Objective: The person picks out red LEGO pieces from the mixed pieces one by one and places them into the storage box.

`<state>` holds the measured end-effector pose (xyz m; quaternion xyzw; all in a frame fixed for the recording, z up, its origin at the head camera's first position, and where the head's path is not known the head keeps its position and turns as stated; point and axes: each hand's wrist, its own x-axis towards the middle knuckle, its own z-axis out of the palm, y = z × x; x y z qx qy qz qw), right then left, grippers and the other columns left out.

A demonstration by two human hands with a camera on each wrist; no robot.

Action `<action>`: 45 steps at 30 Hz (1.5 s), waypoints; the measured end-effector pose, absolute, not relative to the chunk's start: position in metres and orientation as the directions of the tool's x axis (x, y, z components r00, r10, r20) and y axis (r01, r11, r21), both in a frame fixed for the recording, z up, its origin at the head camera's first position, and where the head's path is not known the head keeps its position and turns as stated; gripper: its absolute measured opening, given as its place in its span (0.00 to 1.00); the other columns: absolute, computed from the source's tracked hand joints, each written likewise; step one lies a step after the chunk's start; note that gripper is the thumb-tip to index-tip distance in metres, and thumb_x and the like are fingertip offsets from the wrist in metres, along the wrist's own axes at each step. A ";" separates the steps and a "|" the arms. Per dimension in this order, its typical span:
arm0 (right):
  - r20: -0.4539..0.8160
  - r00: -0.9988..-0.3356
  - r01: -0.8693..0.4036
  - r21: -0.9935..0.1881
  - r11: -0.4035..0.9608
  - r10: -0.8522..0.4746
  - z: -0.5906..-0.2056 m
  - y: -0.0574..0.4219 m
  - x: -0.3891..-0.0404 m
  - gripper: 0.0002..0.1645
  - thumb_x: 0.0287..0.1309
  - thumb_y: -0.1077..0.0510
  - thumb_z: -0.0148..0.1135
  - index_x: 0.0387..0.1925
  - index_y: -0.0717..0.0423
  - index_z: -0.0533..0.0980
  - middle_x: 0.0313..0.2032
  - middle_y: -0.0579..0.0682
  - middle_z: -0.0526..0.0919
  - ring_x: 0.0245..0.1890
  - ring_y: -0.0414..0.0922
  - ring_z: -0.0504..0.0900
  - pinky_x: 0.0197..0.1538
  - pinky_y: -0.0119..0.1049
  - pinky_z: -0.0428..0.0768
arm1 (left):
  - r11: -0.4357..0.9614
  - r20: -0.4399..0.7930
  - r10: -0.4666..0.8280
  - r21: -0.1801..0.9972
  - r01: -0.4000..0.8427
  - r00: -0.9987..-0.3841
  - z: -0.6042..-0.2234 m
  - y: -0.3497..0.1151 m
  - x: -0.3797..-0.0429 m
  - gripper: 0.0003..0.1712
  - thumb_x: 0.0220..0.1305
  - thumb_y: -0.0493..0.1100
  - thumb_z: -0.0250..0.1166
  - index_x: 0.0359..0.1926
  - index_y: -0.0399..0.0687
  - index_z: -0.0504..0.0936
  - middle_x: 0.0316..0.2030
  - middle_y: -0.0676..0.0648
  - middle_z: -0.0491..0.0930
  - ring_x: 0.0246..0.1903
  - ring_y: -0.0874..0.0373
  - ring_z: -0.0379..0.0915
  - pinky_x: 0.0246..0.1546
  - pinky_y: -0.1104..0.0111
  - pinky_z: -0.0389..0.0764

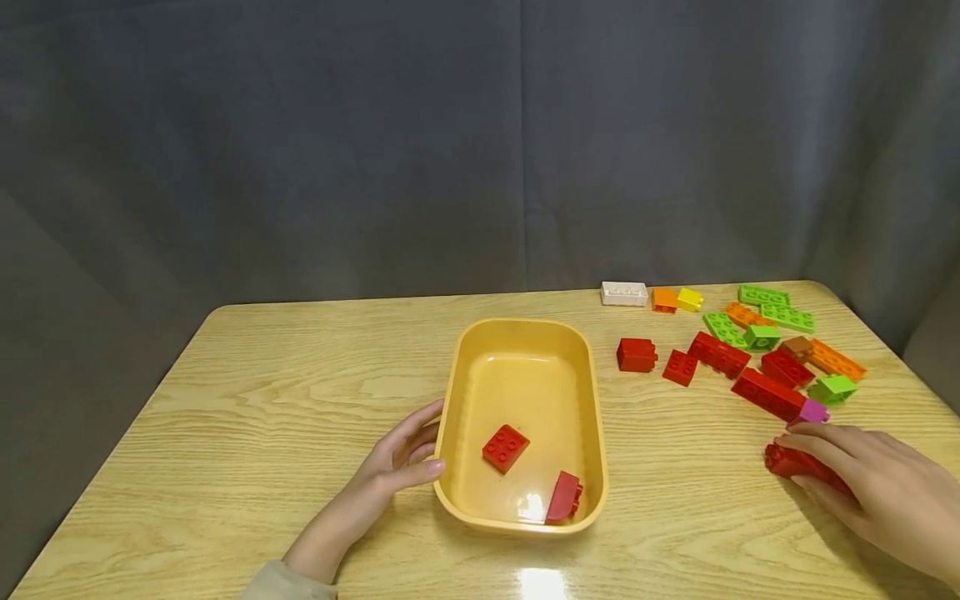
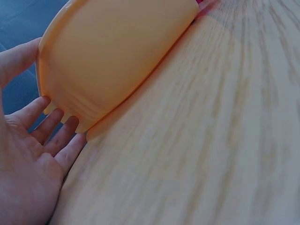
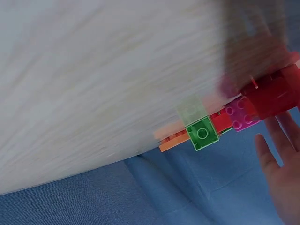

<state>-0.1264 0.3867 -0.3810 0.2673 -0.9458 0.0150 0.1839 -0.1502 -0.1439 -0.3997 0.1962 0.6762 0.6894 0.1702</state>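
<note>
My left hand (image 1: 401, 462) holds the left side of a yellow plastic tray (image 1: 600, 417), thumb at the rim and fingertips against the outer wall (image 2: 117, 56). Inside the tray lie a red four-stud brick (image 1: 506, 448) and a red brick with a rounded side (image 1: 564, 498), tipped over. At the right, my right hand (image 1: 892, 492) grips a long red brick (image 1: 806, 467), its fingers over the top and thumb on the near side. A magenta brick (image 1: 813, 412) lies just beyond those fingers. The right wrist view shows the red brick (image 3: 274, 93) partly, beside the fingers.
Several red bricks (image 1: 718, 354) lie right of the tray. Green (image 1: 787, 317), orange (image 1: 837, 360) and brown (image 1: 797, 348) pieces spread toward the right edge. White (image 1: 624, 293), orange (image 1: 663, 300) and yellow (image 1: 690, 299) bricks line the back. A dark curtain (image 1: 375, 167) hangs behind the wooden table (image 1: 262, 417).
</note>
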 end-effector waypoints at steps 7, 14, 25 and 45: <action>0.349 -0.782 -0.527 0.074 0.847 -0.517 -0.383 0.387 -0.130 0.38 0.58 0.25 0.49 0.47 0.51 0.81 0.43 0.50 0.83 0.40 0.54 0.83 0.43 0.55 0.78 | -0.034 0.042 0.502 0.999 0.029 -0.864 -0.400 -0.144 -0.151 0.42 0.67 0.40 0.60 0.77 0.44 0.52 0.72 0.36 0.58 0.69 0.41 0.57 0.66 0.58 0.61; 0.360 -0.771 -0.539 0.071 0.839 -0.526 -0.387 0.386 -0.131 0.49 0.60 0.24 0.24 0.47 0.52 0.80 0.43 0.51 0.83 0.40 0.54 0.83 0.41 0.55 0.78 | -0.043 0.054 0.505 0.998 0.037 -0.862 -0.400 -0.143 -0.151 0.41 0.67 0.39 0.59 0.77 0.43 0.52 0.72 0.35 0.58 0.69 0.41 0.57 0.66 0.59 0.61; 0.327 -0.791 -0.526 0.066 0.848 -0.517 -0.385 0.385 -0.131 0.49 0.60 0.25 0.22 0.48 0.53 0.80 0.44 0.53 0.83 0.41 0.57 0.83 0.42 0.59 0.79 | -0.034 0.057 0.502 0.998 0.047 -0.863 -0.399 -0.144 -0.151 0.41 0.67 0.39 0.59 0.77 0.43 0.52 0.72 0.36 0.58 0.70 0.41 0.56 0.66 0.57 0.60; 0.352 -0.758 -0.552 0.102 0.827 -0.549 -0.371 0.372 -0.126 0.43 0.61 0.25 0.31 0.50 0.47 0.80 0.46 0.48 0.84 0.42 0.53 0.83 0.45 0.51 0.80 | -0.030 0.050 0.506 0.999 0.040 -0.861 -0.400 -0.144 -0.151 0.41 0.68 0.41 0.59 0.77 0.43 0.52 0.72 0.35 0.58 0.69 0.39 0.56 0.64 0.56 0.63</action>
